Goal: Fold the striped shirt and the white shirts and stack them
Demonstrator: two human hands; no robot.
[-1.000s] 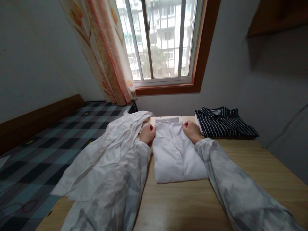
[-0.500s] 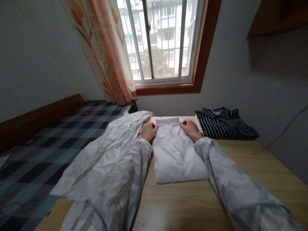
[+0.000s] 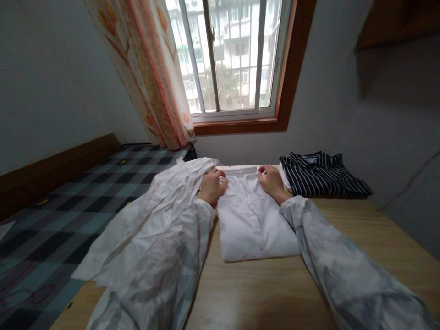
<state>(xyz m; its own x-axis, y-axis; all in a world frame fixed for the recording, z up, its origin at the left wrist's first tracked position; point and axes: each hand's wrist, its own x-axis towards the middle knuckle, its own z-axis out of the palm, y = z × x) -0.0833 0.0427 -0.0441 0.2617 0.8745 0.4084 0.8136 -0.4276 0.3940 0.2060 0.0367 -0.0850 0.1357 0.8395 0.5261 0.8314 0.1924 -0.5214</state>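
Note:
A folded white shirt (image 3: 257,229) lies flat on the wooden table, its collar end toward the window and a button near its front edge. At the left of the collar is my left hand (image 3: 213,186), fingers curved and parted, with white cloth showing between thumb and fingers. My right hand (image 3: 271,179) rests at the collar's right side, its fingers also bent and slightly apart. Both hands touch or nearly touch the shirt's edges. A rumpled white garment (image 3: 147,220) spreads beside my left forearm, partly covered by the sleeve.
A folded black-and-white striped shirt (image 3: 323,176) sits at the table's back right, over something white. The wooden table (image 3: 254,293) extends toward me. On the left is a bed with a checked cover (image 3: 62,220). A curtain (image 3: 147,78) hangs by the window (image 3: 237,55).
My fingers were pinched at the collar's two sides and have now loosened and parted. Both hands have shifted only slightly. The folded shirt lies almost as before.

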